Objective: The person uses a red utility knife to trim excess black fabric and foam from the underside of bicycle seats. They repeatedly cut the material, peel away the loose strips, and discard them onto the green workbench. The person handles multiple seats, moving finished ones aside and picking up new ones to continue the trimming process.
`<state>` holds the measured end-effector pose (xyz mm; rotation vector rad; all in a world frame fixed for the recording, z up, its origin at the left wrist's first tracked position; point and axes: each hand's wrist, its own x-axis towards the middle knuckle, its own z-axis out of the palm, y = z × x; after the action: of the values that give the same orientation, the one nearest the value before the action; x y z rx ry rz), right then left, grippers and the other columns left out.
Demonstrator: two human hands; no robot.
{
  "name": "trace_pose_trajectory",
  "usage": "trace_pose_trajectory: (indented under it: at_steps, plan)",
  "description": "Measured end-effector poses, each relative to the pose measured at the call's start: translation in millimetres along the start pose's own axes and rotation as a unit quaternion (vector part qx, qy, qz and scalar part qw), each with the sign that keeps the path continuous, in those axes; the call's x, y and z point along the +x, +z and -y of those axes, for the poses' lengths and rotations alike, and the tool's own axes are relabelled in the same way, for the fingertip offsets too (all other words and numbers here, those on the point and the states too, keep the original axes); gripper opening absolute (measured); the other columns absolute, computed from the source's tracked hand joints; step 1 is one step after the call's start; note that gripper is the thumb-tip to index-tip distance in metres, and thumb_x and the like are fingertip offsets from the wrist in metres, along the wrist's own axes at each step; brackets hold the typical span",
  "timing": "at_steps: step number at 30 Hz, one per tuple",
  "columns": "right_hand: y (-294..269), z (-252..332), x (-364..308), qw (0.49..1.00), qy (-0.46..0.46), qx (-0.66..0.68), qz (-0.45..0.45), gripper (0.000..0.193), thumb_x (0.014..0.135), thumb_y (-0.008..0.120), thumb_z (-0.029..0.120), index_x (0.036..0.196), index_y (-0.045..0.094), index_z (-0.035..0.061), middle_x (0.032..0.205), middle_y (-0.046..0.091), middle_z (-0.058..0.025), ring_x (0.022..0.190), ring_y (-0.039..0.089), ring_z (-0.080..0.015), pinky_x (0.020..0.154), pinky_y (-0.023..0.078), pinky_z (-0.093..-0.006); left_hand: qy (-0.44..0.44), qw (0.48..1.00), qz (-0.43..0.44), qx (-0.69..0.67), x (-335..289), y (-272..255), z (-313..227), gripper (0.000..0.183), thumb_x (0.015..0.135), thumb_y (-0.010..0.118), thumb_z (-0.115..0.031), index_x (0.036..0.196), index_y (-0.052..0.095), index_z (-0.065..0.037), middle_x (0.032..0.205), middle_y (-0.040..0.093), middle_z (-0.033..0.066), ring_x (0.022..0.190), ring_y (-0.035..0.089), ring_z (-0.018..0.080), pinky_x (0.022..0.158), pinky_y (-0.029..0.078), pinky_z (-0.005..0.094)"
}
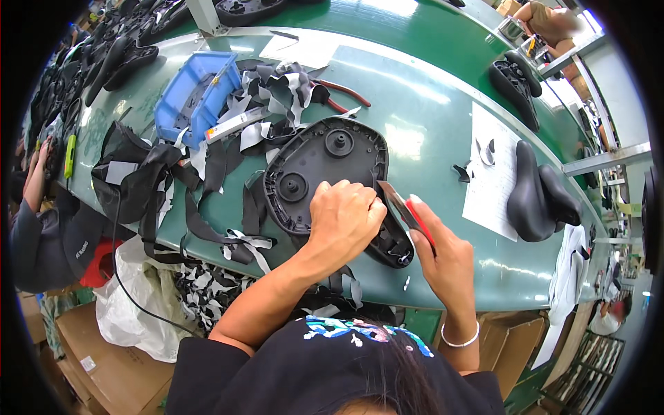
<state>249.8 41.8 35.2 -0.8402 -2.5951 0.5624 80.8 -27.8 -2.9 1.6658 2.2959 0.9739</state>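
Observation:
A black bicycle saddle (318,162) lies upside down on the bench, its ribbed plastic base facing up and its nose pointing toward me at the right. My left hand (348,216) is closed over the saddle's middle, gripping it there; the fingertips are hidden beneath. In my right hand (443,249) is a utility knife (421,223) with a red handle. Its blade points up and left, close to the saddle's right edge and beside my left knuckles.
Black and white offcuts (228,166) are heaped left of the saddle, around a blue bin (197,97) and red-handled pliers (344,97). Finished saddles (532,197) stand at right beside a paper sheet (490,173). Boxes (111,346) sit below. A co-worker's arm (34,180) shows at far left.

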Motion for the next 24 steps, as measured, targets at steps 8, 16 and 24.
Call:
trace_pose_trajectory:
  at_steps: [8, 16, 24]
  plan:
    - [-18.6, 10.9, -46.5, 0.982, 0.025, -0.107, 0.157, 0.054, 0.084, 0.063, 0.016, 0.135, 0.047, 0.0216, 0.060, 0.053, -0.0095, 0.048, 0.054, -0.0297, 0.045, 0.042, -0.0404, -0.019, 0.978, -0.031, -0.204, -1.9, -5.2, 12.3, 0.027, 0.082, 0.052, -0.016, 0.059, 0.045, -0.003, 0.057, 0.045, 0.0064, 0.055, 0.041, 0.0187, 0.056, 0.030, 0.0315]
    - [-8.6, -3.3, -21.3, 0.988, 0.053, 0.137, -0.047, 0.050, 0.082, 0.066, 0.011, 0.130, 0.051, 0.0113, 0.088, 0.067, -0.0167, 0.066, 0.064, -0.0306, 0.059, 0.051, -0.0366, -0.084, 0.930, -0.003, -0.357, -0.4, -12.3, 19.4, 0.029, 0.078, 0.052, -0.012, 0.061, 0.031, 0.000, 0.052, 0.027, 0.0086, 0.051, 0.030, 0.0153, 0.056, 0.031, 0.0324]
    - [-6.0, 15.3, -12.3, 0.991, 0.024, -0.064, 0.118, 0.049, 0.084, 0.064, 0.021, 0.131, 0.051, 0.0150, 0.066, 0.056, -0.0092, 0.051, 0.054, -0.0282, 0.047, 0.041, -0.0398, -0.188, 0.812, -0.076, -0.548, -1.8, -22.1, 22.8, 0.030, 0.078, 0.053, -0.009, 0.056, 0.034, -0.003, 0.054, 0.037, 0.0016, 0.051, 0.033, 0.0102, 0.055, 0.030, 0.0270]
